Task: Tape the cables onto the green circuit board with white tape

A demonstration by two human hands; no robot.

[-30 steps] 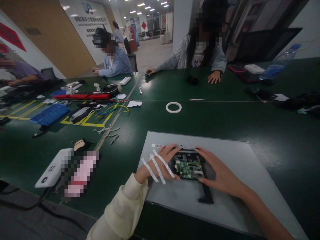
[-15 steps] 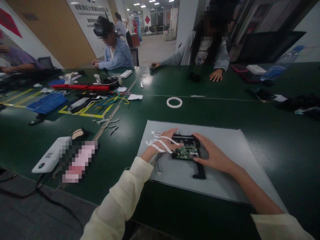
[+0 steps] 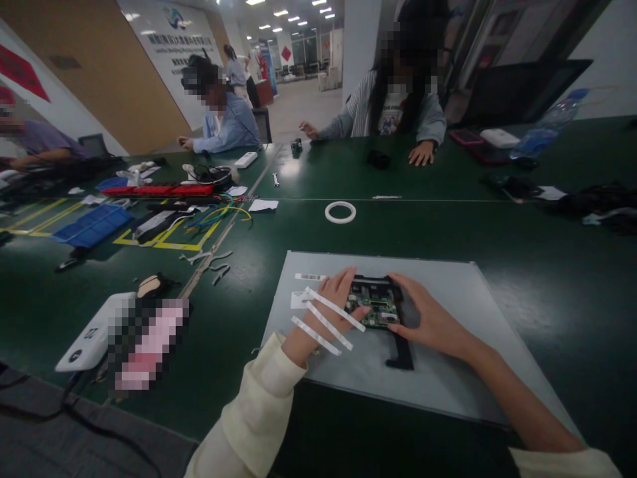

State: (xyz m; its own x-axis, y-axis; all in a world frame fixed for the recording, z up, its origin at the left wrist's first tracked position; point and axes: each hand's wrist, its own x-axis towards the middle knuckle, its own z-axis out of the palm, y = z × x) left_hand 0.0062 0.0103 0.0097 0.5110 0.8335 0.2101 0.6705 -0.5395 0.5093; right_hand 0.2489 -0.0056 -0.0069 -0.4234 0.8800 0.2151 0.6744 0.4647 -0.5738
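Observation:
A green circuit board (image 3: 374, 313) sits in a black plastic bracket (image 3: 404, 348) on a grey panel (image 3: 448, 285). My left hand (image 3: 334, 311) grips the board's left side, thumb on its face and fingers along the far left edge. Several white strips (image 3: 318, 335) lie across the back of this hand and wrist. From the right, my right hand (image 3: 432, 318) spans the board and bracket, fingers at the far corner and thumb at the near one. The bracket's leg extends toward me, below the right thumb. Left fingers hide part of the board.
A white tape ring (image 3: 340, 212) lies beyond the panel. To the left are pliers (image 3: 206, 257), a white power bank (image 3: 97, 332), a blue tray (image 3: 92, 224) and coloured wires (image 3: 223, 212). Across the table, a co-worker's hand (image 3: 422, 153) rests near a black object (image 3: 379, 159).
The view has shifted slightly, so the table sits lower. Both my hands keep their hold on the board. The white strips lie straighter across my left hand. A co-worker's hand has lifted off a small object.

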